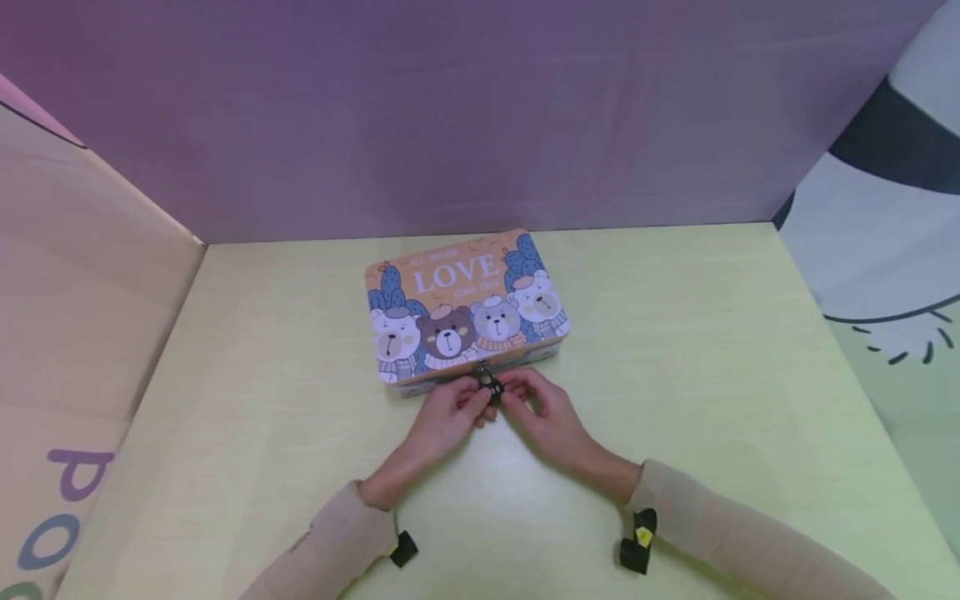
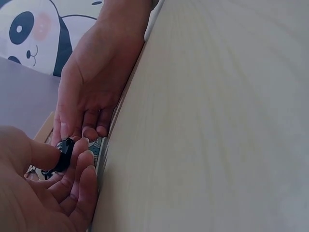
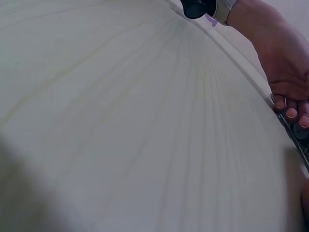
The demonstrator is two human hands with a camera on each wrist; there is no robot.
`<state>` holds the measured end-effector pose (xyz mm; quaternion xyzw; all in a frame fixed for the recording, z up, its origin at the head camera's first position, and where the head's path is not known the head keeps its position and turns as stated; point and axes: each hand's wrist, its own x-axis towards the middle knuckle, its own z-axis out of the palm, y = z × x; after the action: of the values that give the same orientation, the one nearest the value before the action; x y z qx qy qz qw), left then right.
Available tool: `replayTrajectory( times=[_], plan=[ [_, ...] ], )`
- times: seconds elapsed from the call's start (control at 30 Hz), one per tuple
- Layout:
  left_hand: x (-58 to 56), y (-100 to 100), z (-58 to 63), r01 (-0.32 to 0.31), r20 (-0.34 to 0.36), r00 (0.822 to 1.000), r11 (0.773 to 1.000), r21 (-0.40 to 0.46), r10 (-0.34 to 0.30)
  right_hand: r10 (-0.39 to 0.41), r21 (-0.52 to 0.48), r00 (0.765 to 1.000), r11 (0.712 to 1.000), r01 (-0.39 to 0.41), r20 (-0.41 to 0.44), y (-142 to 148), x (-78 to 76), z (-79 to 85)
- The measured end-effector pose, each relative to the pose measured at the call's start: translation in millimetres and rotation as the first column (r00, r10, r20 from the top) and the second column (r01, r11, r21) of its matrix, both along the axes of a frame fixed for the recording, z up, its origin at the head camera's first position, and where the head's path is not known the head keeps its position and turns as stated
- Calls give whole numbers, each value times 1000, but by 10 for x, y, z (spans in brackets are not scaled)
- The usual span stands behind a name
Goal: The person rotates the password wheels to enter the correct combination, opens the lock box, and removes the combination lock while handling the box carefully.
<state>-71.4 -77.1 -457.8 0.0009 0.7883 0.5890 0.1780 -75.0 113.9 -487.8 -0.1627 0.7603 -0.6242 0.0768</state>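
Observation:
A tin box with cartoon bears and the word LOVE on its closed lid stands on the table. At its front latch hangs a small black combination padlock. My left hand pinches the padlock's body between thumb and fingers, as the left wrist view also shows. From the other side, my right hand grips the lock with thumb and index finger at its number dials. In the right wrist view the lock is hidden, and the left hand shows beside the box front.
The pale wooden table extends around the box. A purple panel rises behind it, with printed panels at the left and right. Black wrist-worn devices hang by both sleeves.

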Motion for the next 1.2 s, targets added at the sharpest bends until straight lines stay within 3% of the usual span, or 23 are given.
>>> replayTrajectory(
  times=[0.6, 1.2],
  plan=[
    [5, -27, -24, 29, 15, 999, 997, 78, -30, 2, -4, 1000, 1000, -2, 0, 1, 0, 19],
    [-2, -7, -19, 12, 8, 1000, 999, 33, -12, 4, 5, 1000, 1000, -4, -15, -9, -1, 11]
  ],
)
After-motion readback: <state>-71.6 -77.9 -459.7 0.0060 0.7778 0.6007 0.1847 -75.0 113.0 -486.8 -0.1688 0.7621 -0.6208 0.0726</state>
